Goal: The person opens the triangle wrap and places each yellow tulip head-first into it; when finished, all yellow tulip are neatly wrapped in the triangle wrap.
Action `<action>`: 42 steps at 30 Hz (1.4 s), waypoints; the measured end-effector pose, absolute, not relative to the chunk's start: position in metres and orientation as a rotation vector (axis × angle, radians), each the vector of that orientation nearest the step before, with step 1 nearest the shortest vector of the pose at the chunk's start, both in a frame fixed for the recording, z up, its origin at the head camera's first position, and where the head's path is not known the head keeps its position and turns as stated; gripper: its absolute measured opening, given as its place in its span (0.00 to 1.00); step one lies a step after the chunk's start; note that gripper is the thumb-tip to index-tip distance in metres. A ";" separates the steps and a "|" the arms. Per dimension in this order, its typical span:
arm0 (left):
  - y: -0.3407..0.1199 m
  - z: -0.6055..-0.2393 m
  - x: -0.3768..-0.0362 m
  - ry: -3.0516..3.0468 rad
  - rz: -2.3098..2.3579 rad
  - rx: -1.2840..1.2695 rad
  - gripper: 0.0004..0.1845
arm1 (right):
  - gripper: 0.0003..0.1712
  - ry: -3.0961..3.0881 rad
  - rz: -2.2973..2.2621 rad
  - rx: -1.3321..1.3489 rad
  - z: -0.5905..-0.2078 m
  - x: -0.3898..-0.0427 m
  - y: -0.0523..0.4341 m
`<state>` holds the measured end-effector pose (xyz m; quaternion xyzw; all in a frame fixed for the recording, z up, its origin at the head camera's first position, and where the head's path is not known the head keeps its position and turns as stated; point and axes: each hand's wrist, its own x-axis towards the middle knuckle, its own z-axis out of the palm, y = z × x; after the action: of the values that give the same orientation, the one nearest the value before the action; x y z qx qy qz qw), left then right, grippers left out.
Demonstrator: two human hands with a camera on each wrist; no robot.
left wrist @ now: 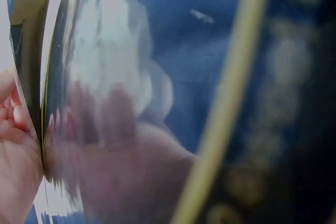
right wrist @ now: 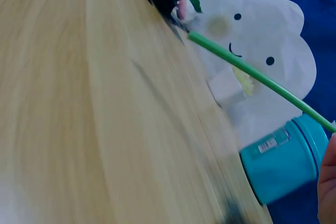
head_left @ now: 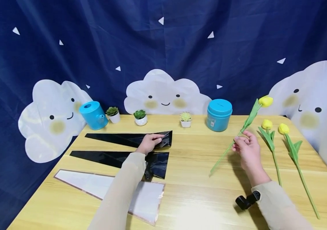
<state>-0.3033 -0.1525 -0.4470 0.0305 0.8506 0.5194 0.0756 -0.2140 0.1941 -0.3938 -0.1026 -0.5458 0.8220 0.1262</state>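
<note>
Thumb and fingers of my left hand (head_left: 150,142) pinch the wide right end of the farthest black flower sleeve (head_left: 117,138), a flat tapered plastic wrap; its mouth is lifted and bent. The glossy film fills most of the left wrist view, with fingertips (left wrist: 20,114) behind its edge. On the right, my right hand (head_left: 248,150) pinches a yellow artificial tulip (head_left: 249,119) by its green stem, bloom up and right, stem end slanting down toward the left. In the right wrist view the stem (right wrist: 262,80) points toward the black sleeve.
A second black sleeve (head_left: 103,157) and a white-backed sleeve (head_left: 149,199) lie nearer. Two yellow tulips (head_left: 270,143) lie at the right. Along the back stand a blue watering can (head_left: 93,115), small potted succulents (head_left: 141,118) and a blue canister (head_left: 219,115).
</note>
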 end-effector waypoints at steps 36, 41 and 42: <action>-0.145 -0.449 -0.292 2.484 1.734 0.090 0.15 | 0.22 -1.200 2.326 -0.558 -0.434 -0.259 0.075; -0.145 -0.448 -0.293 2.491 1.726 0.098 0.15 | 0.21 -1.183 2.362 -0.515 -0.440 -0.257 0.064; -0.145 -0.449 -0.294 2.490 1.723 0.099 0.15 | 0.21 -1.181 2.372 -0.513 -0.442 -0.257 0.062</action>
<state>-0.2938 -0.1449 -0.4485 0.0326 0.8206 0.5679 0.0559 -0.2574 0.0622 -0.4416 -0.1856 -0.4268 0.8575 0.2194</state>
